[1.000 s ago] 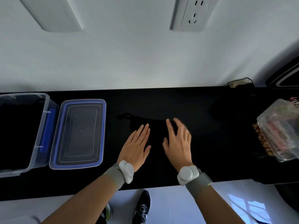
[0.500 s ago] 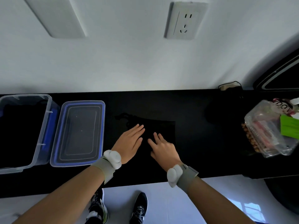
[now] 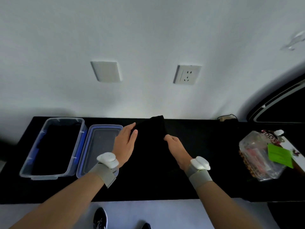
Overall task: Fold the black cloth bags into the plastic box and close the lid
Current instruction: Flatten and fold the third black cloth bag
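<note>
As the left hand [image 3: 125, 142] gripped one edge and the right hand [image 3: 175, 145] pinched the other, a black cloth bag [image 3: 151, 128] was held above the counter [image 3: 214, 171], beside the lid [image 3: 99, 146] and open plastic box [image 3: 66, 119].

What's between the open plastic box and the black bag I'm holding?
In the head view, the blue-rimmed lid lies flat between the plastic box and the black cloth bag, with the left hand, holding the bag, over its right edge.
</note>
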A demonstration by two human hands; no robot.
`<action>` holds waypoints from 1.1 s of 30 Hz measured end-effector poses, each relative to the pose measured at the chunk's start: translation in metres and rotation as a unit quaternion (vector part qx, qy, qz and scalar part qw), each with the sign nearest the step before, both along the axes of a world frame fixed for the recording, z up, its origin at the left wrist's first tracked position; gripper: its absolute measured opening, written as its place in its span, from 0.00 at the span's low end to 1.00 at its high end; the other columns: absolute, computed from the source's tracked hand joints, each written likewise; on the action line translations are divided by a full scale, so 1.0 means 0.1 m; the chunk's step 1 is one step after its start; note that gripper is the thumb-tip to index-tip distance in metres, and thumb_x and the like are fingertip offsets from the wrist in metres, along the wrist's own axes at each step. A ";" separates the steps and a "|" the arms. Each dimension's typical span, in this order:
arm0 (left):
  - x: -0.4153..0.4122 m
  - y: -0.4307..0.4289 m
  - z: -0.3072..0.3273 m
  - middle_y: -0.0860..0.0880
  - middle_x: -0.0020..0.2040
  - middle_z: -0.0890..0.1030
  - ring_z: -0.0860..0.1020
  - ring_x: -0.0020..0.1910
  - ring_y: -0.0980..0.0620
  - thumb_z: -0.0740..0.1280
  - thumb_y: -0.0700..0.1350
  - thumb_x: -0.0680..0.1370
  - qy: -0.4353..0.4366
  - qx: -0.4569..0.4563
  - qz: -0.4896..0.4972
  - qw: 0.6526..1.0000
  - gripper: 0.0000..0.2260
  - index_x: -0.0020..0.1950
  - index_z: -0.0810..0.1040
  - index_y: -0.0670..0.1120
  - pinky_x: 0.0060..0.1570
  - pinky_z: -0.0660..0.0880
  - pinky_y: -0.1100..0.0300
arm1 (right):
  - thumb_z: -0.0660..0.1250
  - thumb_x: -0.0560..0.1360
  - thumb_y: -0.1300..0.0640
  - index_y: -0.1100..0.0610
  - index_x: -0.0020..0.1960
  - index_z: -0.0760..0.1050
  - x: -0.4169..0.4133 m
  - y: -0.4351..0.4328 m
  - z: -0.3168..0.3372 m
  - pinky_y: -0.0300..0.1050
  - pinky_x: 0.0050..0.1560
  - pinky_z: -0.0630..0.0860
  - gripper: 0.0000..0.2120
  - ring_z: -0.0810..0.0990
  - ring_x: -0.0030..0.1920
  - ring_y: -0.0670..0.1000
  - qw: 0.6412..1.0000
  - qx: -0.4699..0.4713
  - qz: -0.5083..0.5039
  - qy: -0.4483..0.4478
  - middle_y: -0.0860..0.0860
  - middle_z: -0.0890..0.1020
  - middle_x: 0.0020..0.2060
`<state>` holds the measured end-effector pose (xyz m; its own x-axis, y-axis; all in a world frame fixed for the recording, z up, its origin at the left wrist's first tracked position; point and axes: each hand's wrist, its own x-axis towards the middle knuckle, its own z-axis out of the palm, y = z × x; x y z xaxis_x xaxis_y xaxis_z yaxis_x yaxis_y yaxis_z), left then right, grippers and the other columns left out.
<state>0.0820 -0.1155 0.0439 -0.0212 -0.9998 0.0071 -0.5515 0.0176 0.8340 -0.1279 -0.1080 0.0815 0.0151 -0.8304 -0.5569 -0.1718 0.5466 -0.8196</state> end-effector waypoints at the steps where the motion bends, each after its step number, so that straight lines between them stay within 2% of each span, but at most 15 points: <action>1: 0.06 -0.02 0.11 0.52 0.75 0.67 0.63 0.74 0.54 0.54 0.57 0.84 0.000 0.022 -0.002 1.000 0.23 0.77 0.63 0.49 0.73 0.58 0.53 | 0.58 0.79 0.57 0.53 0.37 0.69 0.04 -0.02 0.14 0.39 0.28 0.67 0.12 0.70 0.27 0.45 1.000 -0.002 -0.014 -0.014 0.48 0.70 0.28; 3: 0.19 -0.06 0.27 0.54 0.76 0.63 0.60 0.76 0.54 0.55 0.61 0.82 0.076 0.117 -0.013 0.990 0.29 0.80 0.55 0.52 0.74 0.58 0.53 | 0.57 0.79 0.55 0.54 0.37 0.70 0.13 -0.06 0.34 0.39 0.30 0.70 0.13 0.72 0.27 0.45 0.999 -0.002 -0.033 -0.040 0.47 0.72 0.28; 5: 0.34 -0.10 0.42 0.55 0.70 0.69 0.70 0.69 0.53 0.55 0.63 0.81 0.192 0.227 -0.009 0.955 0.32 0.80 0.49 0.53 0.65 0.67 0.64 | 0.58 0.79 0.52 0.55 0.38 0.72 0.23 -0.09 0.52 0.41 0.32 0.72 0.13 0.74 0.28 0.46 0.995 0.004 -0.049 -0.082 0.48 0.75 0.28; 7: 0.49 -0.11 0.55 0.54 0.63 0.74 0.78 0.59 0.50 0.54 0.66 0.80 0.278 0.311 -0.033 0.908 0.29 0.79 0.59 0.57 0.62 0.73 0.60 | 0.59 0.78 0.48 0.54 0.40 0.75 0.34 -0.10 0.66 0.42 0.32 0.73 0.14 0.77 0.28 0.48 0.988 0.021 -0.059 -0.142 0.48 0.77 0.27; 9: 0.63 -0.03 0.79 0.50 0.65 0.77 0.76 0.64 0.47 0.54 0.65 0.81 0.349 0.325 -0.061 0.877 0.22 0.69 0.75 0.58 0.70 0.68 0.47 | 0.61 0.78 0.43 0.55 0.43 0.78 0.50 -0.10 0.86 0.41 0.30 0.75 0.16 0.81 0.28 0.48 0.978 0.019 -0.043 -0.203 0.48 0.81 0.29; 10: 0.61 0.00 0.88 0.50 0.64 0.79 0.76 0.65 0.48 0.56 0.62 0.82 0.375 0.325 -0.065 0.866 0.20 0.66 0.79 0.56 0.70 0.67 0.47 | 0.63 0.78 0.41 0.55 0.48 0.80 0.52 -0.13 0.84 0.41 0.32 0.77 0.17 0.84 0.32 0.48 0.975 -0.001 -0.025 -0.221 0.49 0.84 0.34; 12: 0.70 0.10 1.11 0.49 0.62 0.82 0.80 0.62 0.48 0.62 0.56 0.82 0.381 0.281 -0.036 0.880 0.17 0.65 0.79 0.50 0.64 0.73 0.51 | 0.67 0.78 0.42 0.55 0.61 0.78 0.73 -0.16 1.01 0.41 0.43 0.81 0.19 0.87 0.47 0.51 0.973 -0.063 0.011 -0.220 0.52 0.87 0.49; 14: 0.85 0.15 1.20 0.50 0.59 0.84 0.82 0.58 0.50 0.67 0.51 0.80 0.369 0.217 0.003 0.904 0.15 0.66 0.76 0.49 0.56 0.77 0.56 | 0.73 0.75 0.49 0.56 0.65 0.75 0.91 -0.19 1.09 0.47 0.52 0.82 0.22 0.85 0.54 0.54 0.977 -0.099 0.024 -0.190 0.54 0.85 0.56; 17: 1.19 0.22 1.21 0.54 0.60 0.83 0.82 0.56 0.55 0.68 0.49 0.80 0.314 0.145 0.039 0.938 0.17 0.68 0.74 0.51 0.56 0.78 0.59 | 0.74 0.75 0.55 0.58 0.67 0.73 1.22 -0.25 1.08 0.53 0.59 0.81 0.23 0.85 0.55 0.56 0.984 -0.109 0.046 -0.136 0.57 0.84 0.57; 20: 1.50 0.30 1.18 0.54 0.60 0.81 0.82 0.52 0.60 0.69 0.49 0.79 0.261 0.113 0.062 0.957 0.17 0.67 0.72 0.50 0.47 0.78 0.67 | 0.71 0.77 0.54 0.58 0.71 0.66 1.58 -0.24 1.01 0.48 0.55 0.81 0.27 0.83 0.56 0.55 0.988 -0.107 0.053 -0.099 0.55 0.80 0.60; 22: 1.74 0.33 1.10 0.52 0.58 0.80 0.82 0.52 0.59 0.70 0.50 0.78 0.218 0.105 0.090 0.966 0.18 0.66 0.71 0.48 0.44 0.77 0.68 | 0.69 0.79 0.53 0.55 0.74 0.60 1.87 -0.21 0.91 0.42 0.50 0.81 0.29 0.81 0.57 0.53 0.990 -0.102 0.064 -0.073 0.53 0.78 0.61; 25: 2.16 0.36 0.95 0.54 0.57 0.79 0.79 0.55 0.54 0.71 0.52 0.77 0.110 0.111 0.109 0.982 0.24 0.69 0.69 0.46 0.46 0.74 0.68 | 0.71 0.76 0.46 0.54 0.77 0.56 2.29 -0.13 0.63 0.51 0.61 0.79 0.37 0.78 0.63 0.56 0.994 -0.072 0.081 -0.026 0.56 0.74 0.67; 27: 2.44 0.39 0.82 0.49 0.64 0.77 0.77 0.60 0.50 0.70 0.52 0.77 0.033 0.133 0.108 0.985 0.30 0.74 0.64 0.44 0.52 0.74 0.64 | 0.71 0.75 0.47 0.56 0.78 0.52 2.57 -0.08 0.36 0.56 0.63 0.77 0.41 0.77 0.65 0.58 0.994 -0.041 0.098 0.004 0.58 0.72 0.70; 30: 2.80 0.44 0.64 0.44 0.75 0.67 0.72 0.69 0.46 0.68 0.49 0.79 -0.058 0.187 0.076 0.978 0.37 0.80 0.50 0.43 0.63 0.70 0.59 | 0.66 0.80 0.55 0.57 0.79 0.45 2.94 0.06 0.09 0.50 0.52 0.81 0.38 0.77 0.65 0.60 0.990 0.025 0.133 0.036 0.60 0.72 0.71; 33: 3.16 0.42 0.45 0.44 0.77 0.62 0.73 0.68 0.46 0.66 0.45 0.80 -0.063 0.216 0.031 0.974 0.39 0.80 0.42 0.44 0.64 0.70 0.58 | 0.63 0.82 0.58 0.55 0.80 0.42 3.30 0.14 -0.10 0.52 0.66 0.73 0.36 0.75 0.68 0.61 0.985 0.029 0.163 0.040 0.60 0.72 0.71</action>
